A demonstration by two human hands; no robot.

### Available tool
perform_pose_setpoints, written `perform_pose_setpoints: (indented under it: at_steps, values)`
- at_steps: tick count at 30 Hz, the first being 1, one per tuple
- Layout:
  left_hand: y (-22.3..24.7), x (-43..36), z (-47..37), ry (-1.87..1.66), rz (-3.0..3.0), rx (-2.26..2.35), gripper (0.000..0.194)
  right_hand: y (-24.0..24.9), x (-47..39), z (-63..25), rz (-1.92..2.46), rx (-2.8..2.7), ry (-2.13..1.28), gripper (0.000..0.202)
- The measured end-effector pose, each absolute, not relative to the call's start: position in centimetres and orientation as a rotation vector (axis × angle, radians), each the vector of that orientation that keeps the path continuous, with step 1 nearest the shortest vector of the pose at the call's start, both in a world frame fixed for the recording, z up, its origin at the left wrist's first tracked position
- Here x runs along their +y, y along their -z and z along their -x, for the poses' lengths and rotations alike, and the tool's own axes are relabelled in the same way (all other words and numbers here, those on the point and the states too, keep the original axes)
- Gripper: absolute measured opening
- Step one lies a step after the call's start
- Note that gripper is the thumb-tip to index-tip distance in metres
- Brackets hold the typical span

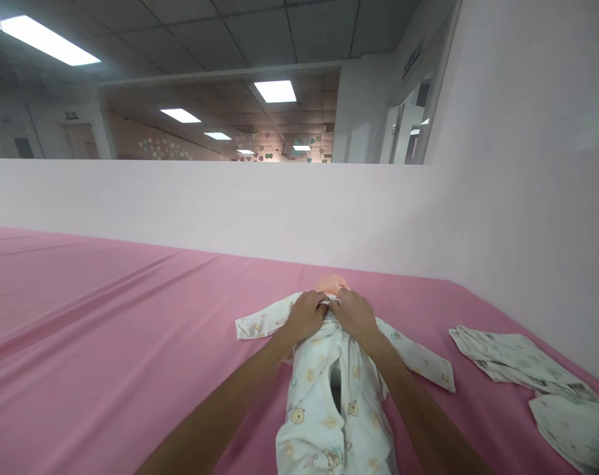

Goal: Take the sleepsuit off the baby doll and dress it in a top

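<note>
A white baby garment with small bear prints (312, 389) lies on the pink sheet, its sleeves spread to both sides and its front gaping in a narrow dark slit. The orange-pink head of a doll (332, 284) shows just beyond the collar. My left hand (307, 315) is closed on the left side of the garment's neckline. Close beside it, my right hand (353, 313) has its fingers pinched on the right side of the neckline. Both sets of fingertips almost meet at the collar.
Folded white printed cloths (522, 359) lie at the right on the pink sheet (131, 330). A white wall (230, 204) rises behind the sheet, with a window above it, and continues along the right side.
</note>
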State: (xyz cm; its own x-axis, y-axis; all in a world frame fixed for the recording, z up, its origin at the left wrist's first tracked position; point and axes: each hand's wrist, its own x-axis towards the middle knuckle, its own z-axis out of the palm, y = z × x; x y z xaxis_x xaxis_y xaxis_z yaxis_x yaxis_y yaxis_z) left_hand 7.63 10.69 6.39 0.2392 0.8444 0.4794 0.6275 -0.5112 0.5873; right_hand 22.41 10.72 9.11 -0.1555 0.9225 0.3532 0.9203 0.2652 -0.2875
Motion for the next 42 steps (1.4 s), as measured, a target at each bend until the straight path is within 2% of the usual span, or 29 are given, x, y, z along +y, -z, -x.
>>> perform_pose_setpoints:
  at_steps: [7,19,27,33,42]
  values:
    - [-6.4,10.6,-7.7,-1.157,-2.209,1.37,0.026,-9.5,11.1,-23.5,1.525,-2.012,-0.266,0.017]
    - [-6.6,10.3,-7.6,-1.178,-2.187,1.362,0.026,-9.2,11.5,-24.1,1.312,-1.958,-0.514,0.012]
    - [-6.6,10.2,-7.5,-1.199,-2.184,1.349,0.032,-9.7,11.0,-24.7,1.205,-1.917,-0.709,0.021]
    - [-6.6,10.3,-7.5,-1.194,-2.187,1.365,0.036,-9.5,11.0,-24.5,1.266,-1.853,-0.663,0.008]
    - [-6.8,10.1,-7.6,-1.199,-2.238,1.355,0.03,-9.7,10.9,-24.1,1.378,-1.979,-0.428,0.015]
